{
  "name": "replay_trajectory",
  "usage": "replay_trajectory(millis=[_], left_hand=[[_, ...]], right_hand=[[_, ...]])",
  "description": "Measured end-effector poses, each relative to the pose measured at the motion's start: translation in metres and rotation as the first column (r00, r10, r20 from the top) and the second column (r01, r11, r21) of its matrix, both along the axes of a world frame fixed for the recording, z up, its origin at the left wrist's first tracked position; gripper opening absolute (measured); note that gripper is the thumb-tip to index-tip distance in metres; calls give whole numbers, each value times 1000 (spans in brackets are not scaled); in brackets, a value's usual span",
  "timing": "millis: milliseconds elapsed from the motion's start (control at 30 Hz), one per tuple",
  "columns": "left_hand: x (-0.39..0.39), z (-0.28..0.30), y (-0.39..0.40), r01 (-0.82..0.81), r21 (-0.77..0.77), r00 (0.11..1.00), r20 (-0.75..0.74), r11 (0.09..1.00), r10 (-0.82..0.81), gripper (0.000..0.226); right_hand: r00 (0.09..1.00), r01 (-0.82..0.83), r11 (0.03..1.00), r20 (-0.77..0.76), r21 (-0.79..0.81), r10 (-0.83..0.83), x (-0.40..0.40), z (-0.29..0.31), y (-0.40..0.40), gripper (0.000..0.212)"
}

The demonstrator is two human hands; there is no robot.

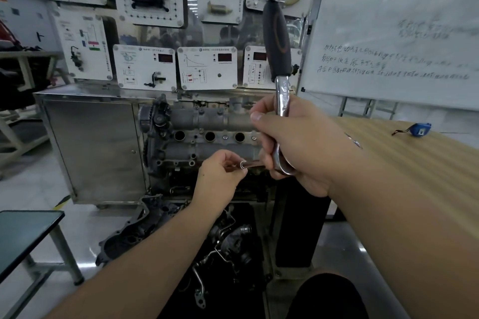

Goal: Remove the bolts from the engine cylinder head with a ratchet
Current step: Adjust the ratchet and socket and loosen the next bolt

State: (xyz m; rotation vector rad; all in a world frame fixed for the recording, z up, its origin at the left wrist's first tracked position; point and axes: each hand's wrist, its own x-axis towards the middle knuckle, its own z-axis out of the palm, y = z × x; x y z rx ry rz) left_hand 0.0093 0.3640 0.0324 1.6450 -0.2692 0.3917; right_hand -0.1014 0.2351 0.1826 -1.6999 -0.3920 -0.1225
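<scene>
Nearest the lens, two bare forearms reaching forward from the bottom edge. Right hand wrapped round the chrome shank of the ratchet near its head, fingers and thumb curled tight on the metal; black handle pointing straight up. Left hand just beside, fingertips pinched on a short socket or extension, its open ring end facing the camera, the other end meeting the ratchet head under the right fingers. Hard to tell whether fully seated on the drive: joint hidden by the fingers.

Behind and slightly above the hands, cylinder head sitting grey on a stand, left of the right hand, three round plug wells in a row across its middle. Small bolts visible between the wells, in place. Tool held clear of the head, not touching it.

Below, dark engine parts and pipes on the floor. At right, wooden table carrying a blue tape measure. Whiteboard above it. Panels with red displays along the back.
</scene>
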Motion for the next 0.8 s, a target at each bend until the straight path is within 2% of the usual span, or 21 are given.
replay_trajectory(millis=[300, 567, 800], left_hand=[[5, -4, 7, 18, 16, 1000, -22, 1000, -17, 28], [14, -36, 17, -2, 28, 995, -104, 1000, 5, 26], [21, -36, 23, 8, -15, 989, -146, 1000, -10, 23]], right_hand=[[1000, 15, 997, 20, 82, -17, -1, -9, -16, 13], [1000, 9, 999, 21, 31, -10, 15, -34, -6, 10], [1000, 4, 999, 22, 44, -5, 28, -38, 0, 10]])
